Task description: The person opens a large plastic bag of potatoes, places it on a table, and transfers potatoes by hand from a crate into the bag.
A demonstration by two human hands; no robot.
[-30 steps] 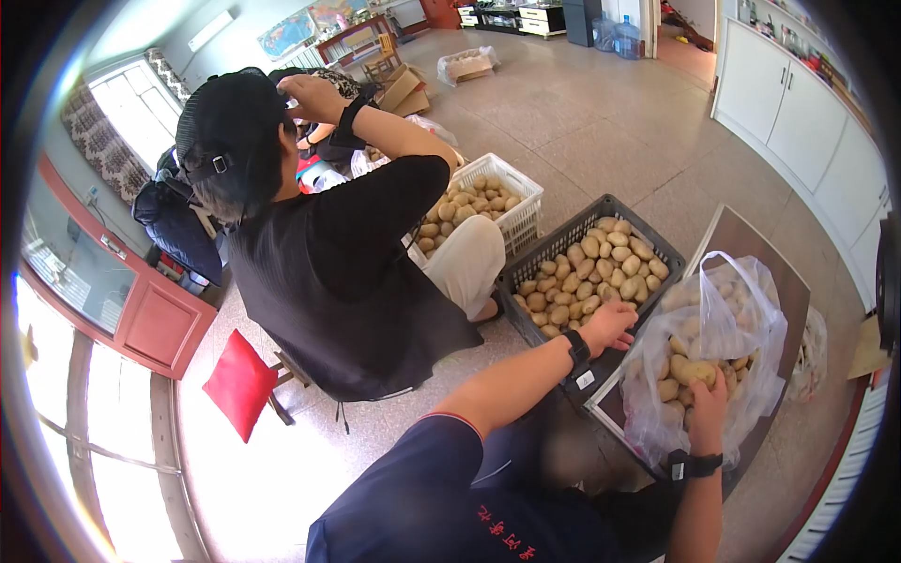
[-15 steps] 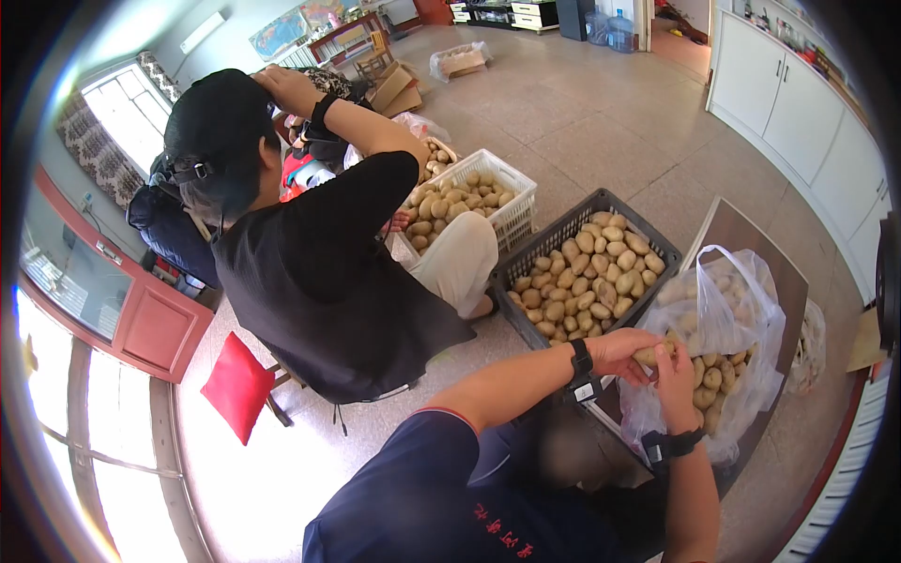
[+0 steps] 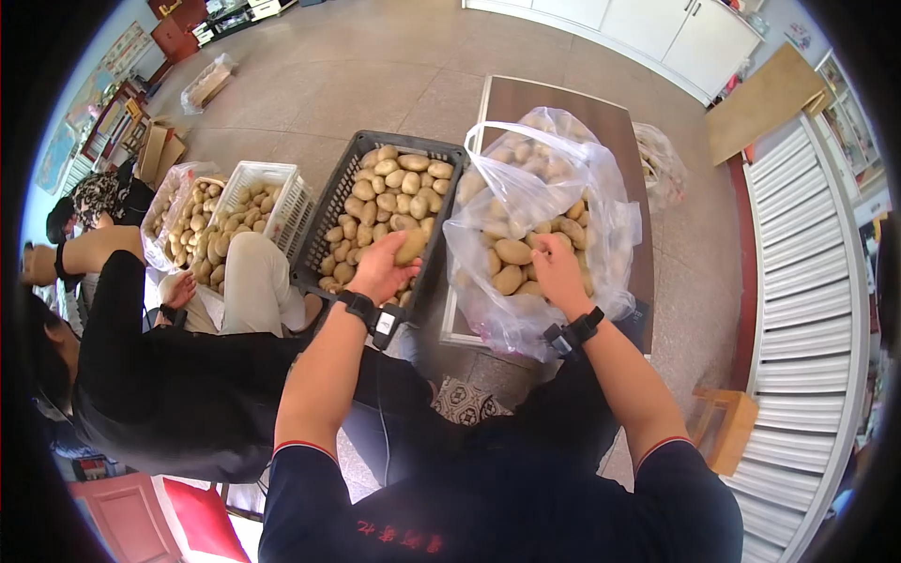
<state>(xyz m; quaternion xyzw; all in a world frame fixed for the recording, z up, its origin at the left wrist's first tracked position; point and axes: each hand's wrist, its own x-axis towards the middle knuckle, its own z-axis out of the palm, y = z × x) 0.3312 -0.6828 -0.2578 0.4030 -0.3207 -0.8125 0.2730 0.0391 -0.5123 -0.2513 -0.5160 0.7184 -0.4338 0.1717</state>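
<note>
My left hand (image 3: 380, 267) is closed around a potato (image 3: 410, 246), holding it above the black crate (image 3: 308, 246). Many light brown potatoes (image 3: 385, 199) fill that crate. To the right, a clear plastic bag (image 3: 615, 220) lies opened on a dark board with a pale edge (image 3: 526, 98), with more potatoes (image 3: 511, 251) inside. My right hand (image 3: 558, 272) reaches into the mouth of the bag, fingers curled down among the potatoes. Its fingertips are partly hidden, so whatever they grip does not show. Both wrists wear black bands with small devices.
A person in black (image 3: 178, 375) sits close on my left, beside a white crate (image 3: 291, 206) of potatoes. Further left is another container of potatoes (image 3: 192, 220). Another plastic bag (image 3: 662, 164) lies beyond the board. A white radiator (image 3: 807, 310) runs along the right.
My hands were together at a potato by the bag. Now they are apart: the left has carried a potato over the black crate, the right is in the bag. My view has turned right.
</note>
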